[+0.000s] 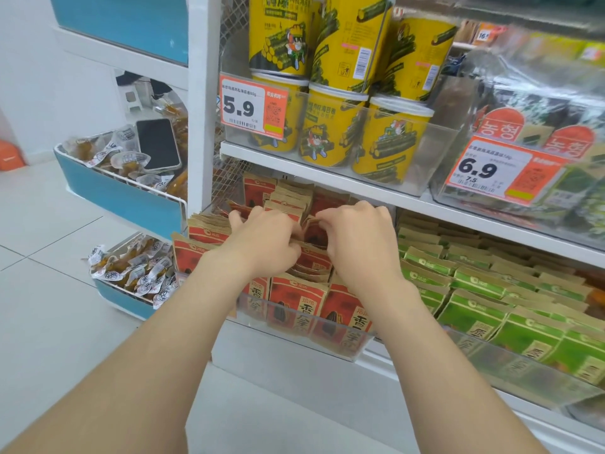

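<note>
Shop aisle, white shelving, pale tiled floor [59,290].

We take the clear tray [343,350] on the lower shelf as our landmark. It is packed with red packets [288,293] standing in rows, brown tops up. The rows at the back of the tray are loose and tilted.

Both hands are inside the tray, near its middle. The left hand [265,237] has its fingers curled down among the packets and grasps a few by their top edges. Just beside it, the right hand [357,240] pinches the top of another packet. The fingertips of both hands are partly hidden by the packets.

- Right of the tray: green packets [491,296] in similar rows, same shelf level.
- Directly above the tray: a white shelf [327,181] with yellow tubs [327,136] stacked two high, and a 5.9 tag [253,108] clipped in front of them.
- Above and right of the tray: a 6.9 tag [501,172] on a bin of dark green packs.
- Left of the tray: blue-fronted wire bins [124,198] of small wrapped snacks. A phone [158,144] lies face up on the upper bin's heap.
</note>
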`<state>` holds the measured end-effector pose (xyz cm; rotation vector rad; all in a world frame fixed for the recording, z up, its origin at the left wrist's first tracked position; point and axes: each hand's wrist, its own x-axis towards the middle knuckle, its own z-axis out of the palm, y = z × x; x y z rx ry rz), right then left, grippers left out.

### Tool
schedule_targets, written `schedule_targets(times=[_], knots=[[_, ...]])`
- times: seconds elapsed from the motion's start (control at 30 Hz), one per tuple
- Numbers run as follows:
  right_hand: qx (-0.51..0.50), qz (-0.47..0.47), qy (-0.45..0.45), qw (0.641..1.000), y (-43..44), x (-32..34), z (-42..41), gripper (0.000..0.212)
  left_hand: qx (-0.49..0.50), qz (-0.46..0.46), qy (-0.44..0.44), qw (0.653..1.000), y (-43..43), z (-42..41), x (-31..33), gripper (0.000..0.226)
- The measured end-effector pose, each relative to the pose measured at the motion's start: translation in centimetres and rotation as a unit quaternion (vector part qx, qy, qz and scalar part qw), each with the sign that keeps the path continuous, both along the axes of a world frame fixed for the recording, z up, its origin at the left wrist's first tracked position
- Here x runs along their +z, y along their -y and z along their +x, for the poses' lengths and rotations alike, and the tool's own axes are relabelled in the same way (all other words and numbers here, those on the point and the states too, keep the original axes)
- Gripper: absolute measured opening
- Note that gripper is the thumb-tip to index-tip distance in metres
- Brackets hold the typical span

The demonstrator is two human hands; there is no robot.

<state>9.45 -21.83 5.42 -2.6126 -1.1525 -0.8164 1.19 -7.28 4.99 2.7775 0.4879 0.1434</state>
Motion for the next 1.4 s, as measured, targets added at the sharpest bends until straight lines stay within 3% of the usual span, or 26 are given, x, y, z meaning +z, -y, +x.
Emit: schedule_targets(times=[0.3,0.37,0.47,0.57,0.7,0.8,0.87,1.0,1.1,1.23,1.33,1.4], knots=[[0.098,0.253,0.115,0.956,4.5,1.0,-1.4,0.022,0.01,0.018,0.01,1.0,1.1,-1.0,0.3,0.039],[0.108,0.293,0.138,0.94,4.9,1.7,-2.0,0.02,0.038,0.0,0.067,0.997,1.4,-1.3,0.6,0.039],[0.132,0.343,0.13,0.921,5.2,2.5,-3.0,0.021,0.083,-0.068,0.259,0.96,2.0,-1.8,1.7,0.032],[0.166,0.409,0.054,0.896,4.9,2.9,-4.4,0.019,0.028,-0.176,0.391,0.903,4.0,-3.2,3.4,0.029],[0.17,0.539,-0.163,0.809,4.1,3.7,-7.1,0.016,-0.067,-0.174,0.417,0.889,6.0,-4.3,3.9,0.035],[0.172,0.577,-0.303,0.739,3.9,4.0,-7.9,0.016,-0.028,-0.209,0.416,0.885,6.0,-4.0,3.5,0.04],[0.186,0.563,-0.371,0.715,4.0,4.1,-8.0,0.013,0.03,-0.277,0.412,0.868,6.2,-3.9,3.5,0.04],[0.216,0.485,-0.392,0.751,4.0,3.9,-8.2,0.016,0.109,-0.455,0.399,0.788,7.0,-3.9,3.6,0.016],[0.2,0.494,-0.425,0.731,3.9,3.7,-8.3,0.016,0.069,-0.514,0.391,0.76,7.7,-4.1,3.9,0.012],[0.158,0.56,-0.499,0.642,3.5,3.6,-8.2,0.03,-0.003,-0.521,0.371,0.769,9.0,-4.7,4.5,0.013],[0.146,0.594,-0.56,0.559,2.7,3.6,-8.2,0.047,-0.003,-0.573,0.354,0.739,10.2,-4.9,4.5,0.017],[0.141,0.609,-0.577,0.525,2.4,3.5,-8.5,0.047,0.017,-0.607,0.356,0.711,10.7,-4.7,4.4,0.02]])
